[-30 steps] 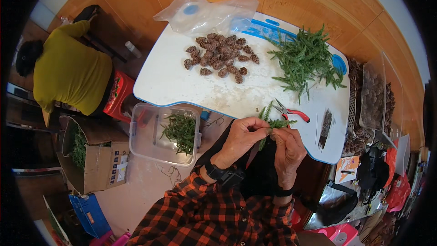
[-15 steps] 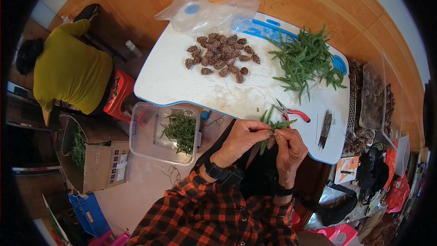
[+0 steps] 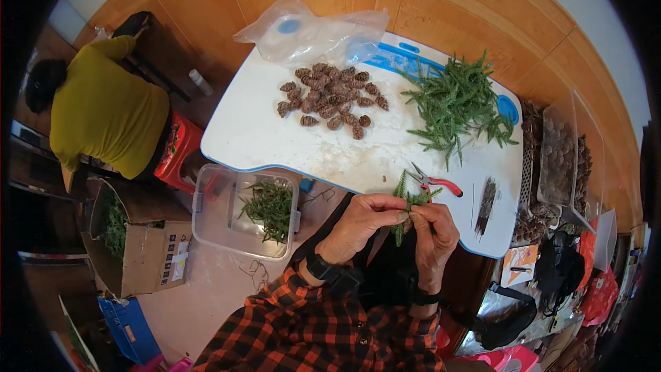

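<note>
- Just off the near edge of the white table [image 3: 275, 141], right of its middle, two bare hands meet around a small bunch of green sprigs [image 3: 400, 184].
- The left hand [image 3: 354, 226] pinches the bunch between thumb and fingers, from its left side.
- The right hand [image 3: 435, 234] pinches it too, thumb against fingers, from the right; the two sets of fingertips nearly touch. Something brown shows beneath them, too covered to make out.
- Pliers [image 3: 447, 184] with red handles lie on the table by the near edge, just beyond the right hand, tips apart and pointing to the far left.
- A bundle of thin dark wires [image 3: 486, 207] lies toward the near right corner.
- Loose brown pine cones [image 3: 329, 93] lie heaped left of the middle, toward the far edge.
- A crumpled clear bag [image 3: 317, 34] covers the far left corner.
- A big heap of greenery [image 3: 454, 103] lies toward the far right corner.
- Left of the hands, below table height, a clear plastic box [image 3: 215, 224] holds more cuttings [image 3: 267, 210].
- Beyond the left edge, a person [image 3: 110, 107] in a mustard-yellow top has their back turned.
</note>
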### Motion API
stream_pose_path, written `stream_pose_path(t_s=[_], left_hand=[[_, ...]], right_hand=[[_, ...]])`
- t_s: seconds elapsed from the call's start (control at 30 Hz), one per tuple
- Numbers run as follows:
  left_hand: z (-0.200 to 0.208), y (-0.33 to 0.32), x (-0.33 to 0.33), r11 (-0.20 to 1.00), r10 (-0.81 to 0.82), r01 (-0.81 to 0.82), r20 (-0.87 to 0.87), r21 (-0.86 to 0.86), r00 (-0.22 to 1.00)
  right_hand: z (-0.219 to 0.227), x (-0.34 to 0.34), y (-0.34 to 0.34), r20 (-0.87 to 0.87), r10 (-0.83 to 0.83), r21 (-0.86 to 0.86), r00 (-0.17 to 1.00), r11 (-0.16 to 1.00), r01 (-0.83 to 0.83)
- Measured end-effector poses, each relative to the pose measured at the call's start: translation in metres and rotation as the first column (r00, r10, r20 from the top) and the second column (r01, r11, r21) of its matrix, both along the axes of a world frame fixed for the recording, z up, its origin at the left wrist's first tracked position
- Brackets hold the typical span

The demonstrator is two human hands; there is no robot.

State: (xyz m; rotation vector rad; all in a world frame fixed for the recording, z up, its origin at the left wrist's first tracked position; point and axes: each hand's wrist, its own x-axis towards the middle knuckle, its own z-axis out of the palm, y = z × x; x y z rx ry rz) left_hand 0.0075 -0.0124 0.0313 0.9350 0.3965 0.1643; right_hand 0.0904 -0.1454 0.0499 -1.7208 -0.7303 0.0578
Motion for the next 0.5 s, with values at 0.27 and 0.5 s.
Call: stream_pose_path(t_s=[0.27,0.5], left_hand=[[-0.004,0.0,0.002,0.993,0.092,-0.09,0.023,-0.072,0.996],[-0.012,0.004,0.0,0.979,0.14,-0.13,0.055,-0.154,0.989]], right_hand=[[-0.013,-0.004,0.006,-0.103,-0.083,0.092,0.991,0.992,0.092],[-0.011,-0.009,0.008,-0.301,-0.054,0.178,0.952,0.978,0.112]])
